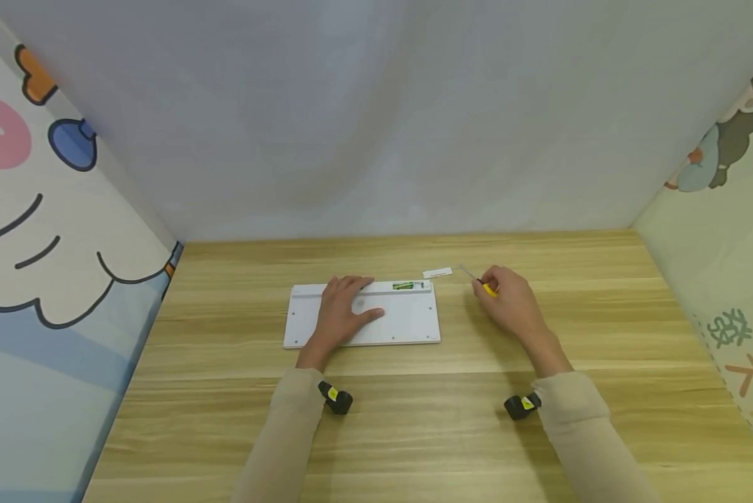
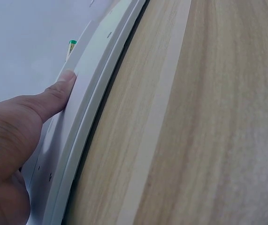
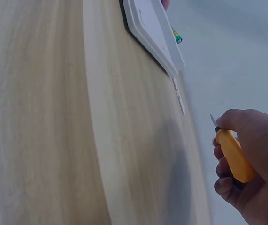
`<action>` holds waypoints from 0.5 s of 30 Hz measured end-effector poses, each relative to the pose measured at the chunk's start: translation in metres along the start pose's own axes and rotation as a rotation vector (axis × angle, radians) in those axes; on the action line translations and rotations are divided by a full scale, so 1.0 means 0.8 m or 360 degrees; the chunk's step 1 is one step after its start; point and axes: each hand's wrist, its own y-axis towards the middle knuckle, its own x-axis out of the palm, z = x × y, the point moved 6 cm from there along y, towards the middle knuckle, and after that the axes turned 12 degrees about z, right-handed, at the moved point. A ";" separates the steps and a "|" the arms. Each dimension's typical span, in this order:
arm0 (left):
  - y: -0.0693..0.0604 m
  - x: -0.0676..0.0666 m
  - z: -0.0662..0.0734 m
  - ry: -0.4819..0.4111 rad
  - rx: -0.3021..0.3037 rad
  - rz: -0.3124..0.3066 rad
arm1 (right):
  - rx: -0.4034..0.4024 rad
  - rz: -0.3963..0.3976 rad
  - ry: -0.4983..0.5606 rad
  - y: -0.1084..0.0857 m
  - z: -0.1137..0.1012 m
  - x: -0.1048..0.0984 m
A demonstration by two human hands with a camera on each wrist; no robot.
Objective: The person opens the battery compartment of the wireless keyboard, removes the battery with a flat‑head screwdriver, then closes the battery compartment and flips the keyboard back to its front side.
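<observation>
A white keyboard-like panel (image 1: 408, 320) lies on the table, its raised bar along the far edge. Green batteries (image 1: 404, 286) show in an opening near that bar's right end. My left hand (image 1: 339, 314) rests spread on the panel, thumb on its surface, also visible in the left wrist view (image 2: 16, 126). To the right, my right hand (image 1: 511, 300) grips a yellow-handled tool (image 3: 236, 157) with a thin metal shaft, held above the table and apart from the panel. A small white strip (image 1: 437, 272) lies just beyond the panel's far right corner.
The wooden table (image 1: 414, 426) meets a pale grey backdrop (image 1: 414, 140) at its far edge. Printed cartoon panels stand at the left (image 1: 87, 244) and right (image 1: 716, 251). A black wrist camera sits on each wrist.
</observation>
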 end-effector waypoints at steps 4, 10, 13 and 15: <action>0.000 0.001 -0.001 0.0004 0.0005 0.0004 | 0.0028 -0.0011 -0.0071 -0.004 0.007 -0.004; 0.000 0.000 -0.001 -0.0001 0.0016 0.0006 | 0.0055 -0.0036 -0.0149 -0.009 0.016 -0.010; 0.000 0.000 -0.001 -0.0004 0.0018 0.0004 | 0.0049 -0.0057 -0.0179 -0.011 0.024 -0.010; 0.000 0.000 -0.001 -0.0002 0.0019 0.0003 | 0.0041 -0.0066 -0.0194 -0.013 0.028 -0.010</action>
